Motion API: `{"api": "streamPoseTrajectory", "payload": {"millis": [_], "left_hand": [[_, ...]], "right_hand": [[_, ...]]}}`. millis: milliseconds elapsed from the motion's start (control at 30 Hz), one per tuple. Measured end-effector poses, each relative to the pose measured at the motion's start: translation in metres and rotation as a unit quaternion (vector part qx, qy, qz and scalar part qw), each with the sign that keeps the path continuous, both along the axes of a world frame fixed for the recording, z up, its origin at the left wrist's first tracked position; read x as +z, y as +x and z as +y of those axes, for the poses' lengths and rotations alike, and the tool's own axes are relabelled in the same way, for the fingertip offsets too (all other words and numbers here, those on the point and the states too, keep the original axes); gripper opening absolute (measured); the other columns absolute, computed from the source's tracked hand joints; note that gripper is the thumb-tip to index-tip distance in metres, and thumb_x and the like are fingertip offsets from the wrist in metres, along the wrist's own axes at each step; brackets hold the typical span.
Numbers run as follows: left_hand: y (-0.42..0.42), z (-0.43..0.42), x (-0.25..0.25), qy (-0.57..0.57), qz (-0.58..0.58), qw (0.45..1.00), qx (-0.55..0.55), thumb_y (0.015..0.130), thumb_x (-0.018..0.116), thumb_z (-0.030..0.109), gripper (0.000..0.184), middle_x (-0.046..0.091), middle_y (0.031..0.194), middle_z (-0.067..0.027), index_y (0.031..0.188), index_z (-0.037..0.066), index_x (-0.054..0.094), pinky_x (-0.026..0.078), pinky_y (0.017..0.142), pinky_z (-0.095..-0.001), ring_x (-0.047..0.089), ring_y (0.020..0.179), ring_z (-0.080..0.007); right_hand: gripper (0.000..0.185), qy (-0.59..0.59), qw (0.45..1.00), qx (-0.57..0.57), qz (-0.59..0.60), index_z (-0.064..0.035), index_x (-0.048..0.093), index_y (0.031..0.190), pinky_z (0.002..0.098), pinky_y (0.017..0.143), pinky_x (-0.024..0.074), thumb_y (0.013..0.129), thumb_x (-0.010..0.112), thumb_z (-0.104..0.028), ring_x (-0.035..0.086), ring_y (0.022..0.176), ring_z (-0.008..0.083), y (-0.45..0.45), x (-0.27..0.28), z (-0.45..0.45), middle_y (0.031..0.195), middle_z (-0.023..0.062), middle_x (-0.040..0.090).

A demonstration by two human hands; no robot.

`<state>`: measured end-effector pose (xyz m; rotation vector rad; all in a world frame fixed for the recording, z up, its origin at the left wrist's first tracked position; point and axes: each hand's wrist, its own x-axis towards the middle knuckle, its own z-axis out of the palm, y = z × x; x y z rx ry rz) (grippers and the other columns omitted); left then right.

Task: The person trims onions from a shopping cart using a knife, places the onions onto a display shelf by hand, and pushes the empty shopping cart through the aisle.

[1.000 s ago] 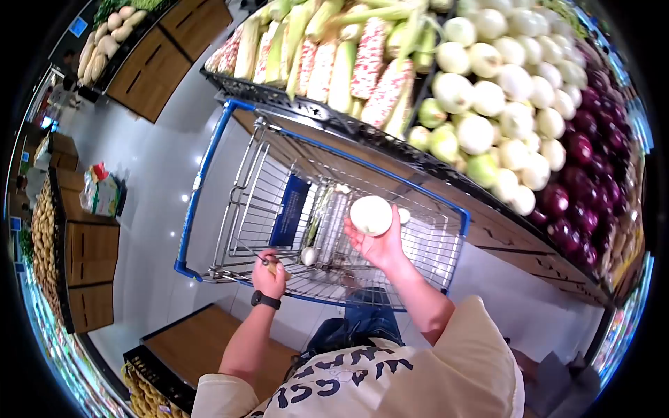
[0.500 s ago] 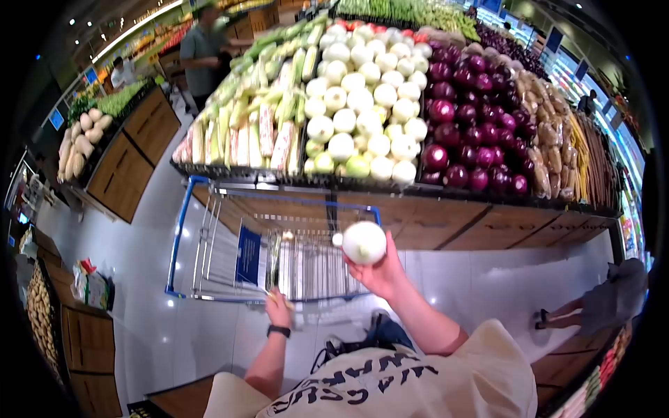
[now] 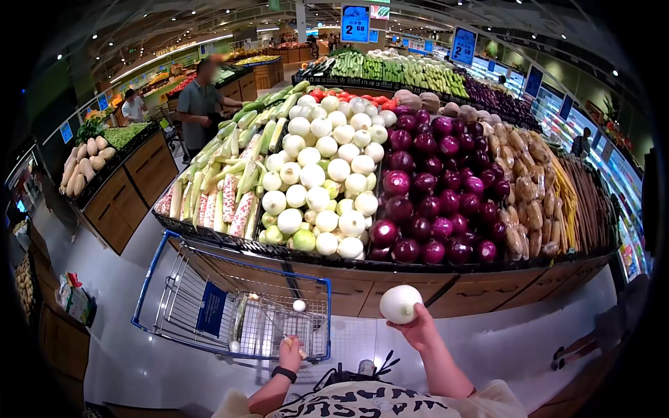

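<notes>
My right hand (image 3: 418, 329) is closed around a large white onion (image 3: 400, 304), held up in front of the produce stand. My left hand (image 3: 291, 353) is closed by the near edge of the shopping cart (image 3: 329, 306); a small pale thing shows at its fingers, too small to name. Inside the cart lie a long green-and-white vegetable (image 3: 240, 317) and a small white round item (image 3: 299, 305). Behind the cart, white onions (image 3: 317, 198) fill a black-edged bin, between corn cobs (image 3: 228, 195) on the left and purple onions (image 3: 446, 188) on the right.
Bagged brown produce (image 3: 533, 188) continues the stand to the right. A person in a grey shirt (image 3: 198, 104) stands beyond the corn. Another wooden stand (image 3: 132, 184) is at the left, and a bag (image 3: 75, 299) sits on the floor there. A person's legs (image 3: 575, 348) show at the right.
The head view has tilted up, showing more of the store. My right hand, still holding the white onion, has moved to the right, away from over the cart. The left hand remains by the cart's edge.
</notes>
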<state>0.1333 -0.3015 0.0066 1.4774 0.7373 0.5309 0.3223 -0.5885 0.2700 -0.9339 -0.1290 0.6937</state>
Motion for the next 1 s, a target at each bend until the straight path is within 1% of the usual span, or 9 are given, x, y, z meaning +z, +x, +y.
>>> {"api": "streamPoseTrajectory", "payload": {"millis": [133,300,467,600,800,867,933,967,1000], "left_hand": [[0.039,-0.037,0.032,-0.119,-0.023,0.990,0.075,0.100,0.053,0.030,0.027,0.064,0.085,-0.0046,0.102,0.005,0.062,0.048,0.058,-0.0277,0.058,0.066,-0.0112],[0.047,-0.049,0.045,-0.115,-0.009,0.986,0.118,0.100,0.050,0.032,0.033,0.063,0.085,-0.0032,0.109,0.003,0.064,0.045,0.055,-0.0269,0.055,0.063,-0.0111],[0.044,-0.028,0.051,-0.101,-0.003,0.977,0.189,0.101,0.049,0.028,0.030,0.062,0.083,-0.0041,0.108,0.002,0.061,0.046,0.056,-0.0271,0.056,0.066,-0.0122],[0.050,-0.002,0.013,-0.145,-0.033,0.961,0.233,0.100,0.050,0.028,0.028,0.062,0.082,-0.0042,0.107,0.002,0.059,0.045,0.054,-0.0249,0.055,0.064,-0.0111],[0.065,0.030,0.069,-0.119,-0.007,0.971,0.208,0.103,0.047,0.031,0.030,0.064,0.087,-0.0043,0.107,0.005,0.061,0.043,0.053,-0.0241,0.054,0.064,-0.0103],[0.065,0.040,0.081,-0.172,0.004,0.962,0.211,0.103,0.047,0.029,0.030,0.064,0.098,-0.0060,0.102,0.003,0.063,0.045,0.061,-0.0245,0.057,0.078,-0.0118],[0.068,0.045,0.091,-0.008,-0.015,0.980,0.201,0.101,0.049,0.025,0.030,0.062,0.109,-0.0088,0.092,0.002,0.064,0.048,0.068,-0.0255,0.059,0.089,-0.0139],[0.071,0.049,0.096,-0.165,-0.029,0.954,0.250,0.099,0.051,0.022,0.032,0.059,0.114,-0.0105,0.081,0.000,0.064,0.048,0.082,-0.0292,0.058,0.098,-0.0171],[0.073,0.051,0.094,-0.078,-0.023,0.963,0.257,0.099,0.052,0.023,0.032,0.060,0.111,-0.0102,0.080,-0.001,0.064,0.044,0.091,-0.0323,0.057,0.102,-0.0192]], "right_hand": [[0.066,-0.050,0.998,-0.024,-0.020,-0.0201,0.041,0.147,0.0494,0.107,0.0397,0.090,0.063,-0.044,0.051,0.129,0.0259,0.067,0.017,-0.018,0.143,0.0057,0.049],[0.069,0.015,0.998,0.046,-0.039,-0.0264,0.031,0.151,0.0374,0.077,0.0551,0.092,0.062,-0.045,0.061,0.114,0.0327,0.134,0.048,0.019,0.141,0.0091,0.048],[0.086,0.060,0.991,0.068,-0.100,-0.0192,0.033,0.147,0.0433,0.095,0.0557,0.078,0.082,-0.029,0.062,0.116,0.0365,0.184,0.054,0.086,0.139,0.0121,0.050],[0.083,0.062,0.989,0.046,-0.127,-0.0138,0.036,0.145,0.0437,0.097,0.0509,0.077,0.082,-0.029,0.056,0.122,0.0283,0.221,0.077,0.136,0.132,0.0087,0.055],[0.077,-0.029,0.943,-0.013,-0.331,-0.0071,0.042,0.143,0.0378,0.104,0.0452,0.079,0.082,-0.016,0.053,0.124,0.0223,0.325,0.136,0.226,0.131,0.0125,0.056],[0.074,-0.047,0.919,-0.073,-0.384,-0.0056,0.042,0.143,0.0385,0.100,0.0481,0.081,0.080,-0.016,0.056,0.120,0.0235,0.361,0.163,0.268,0.131,0.0142,0.055],[0.073,-0.088,0.906,-0.029,-0.413,-0.0043,0.043,0.142,0.0374,0.096,0.0509,0.081,0.080,-0.021,0.058,0.117,0.0243,0.415,0.185,0.310,0.130,0.0163,0.056],[0.073,-0.121,0.882,-0.047,-0.454,-0.0040,0.044,0.141,0.0366,0.095,0.0513,0.080,0.080,-0.024,0.059,0.115,0.0245,0.449,0.188,0.337,0.128,0.0170,0.057],[0.073,-0.154,0.854,-0.064,-0.493,-0.0037,0.045,0.140,0.0359,0.094,0.0517,0.080,0.080,-0.027,0.061,0.113,0.0247,0.478,0.193,0.363,0.126,0.0177,0.058]]}}
